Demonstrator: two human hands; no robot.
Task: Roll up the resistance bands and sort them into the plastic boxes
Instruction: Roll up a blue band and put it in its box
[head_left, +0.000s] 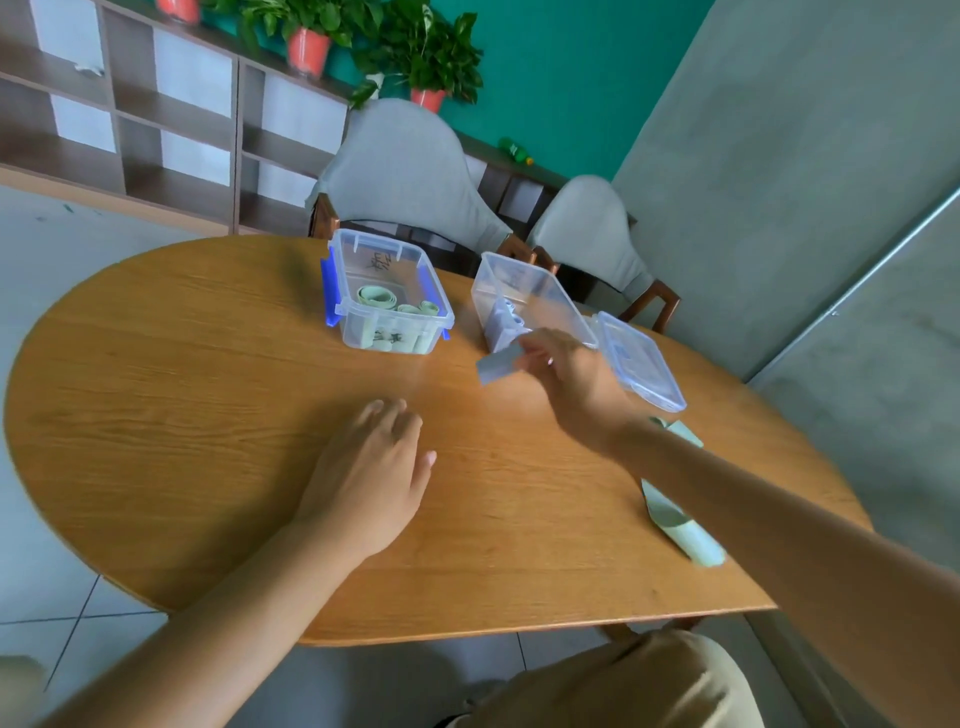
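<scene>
Clear plastic makes up both boxes on the wooden table (208, 415). One box with blue clips (387, 291) holds several pale green rolled bands (375, 297). To its right, a second box (524, 301) holds grey-blue rolls (503, 319), and its lid (641, 358) lies flat beside it. Just in front of that second box, the right hand (571, 379) pinches a grey-blue band (500, 366), a short flat piece blurred by motion. Nearby, the left hand (371, 467) rests palm down on the table, fingers relaxed, holding nothing. Loose pale green bands (680, 519) lie under the right forearm, partly hidden. Two grey chairs (405, 166) stand behind the table.
</scene>
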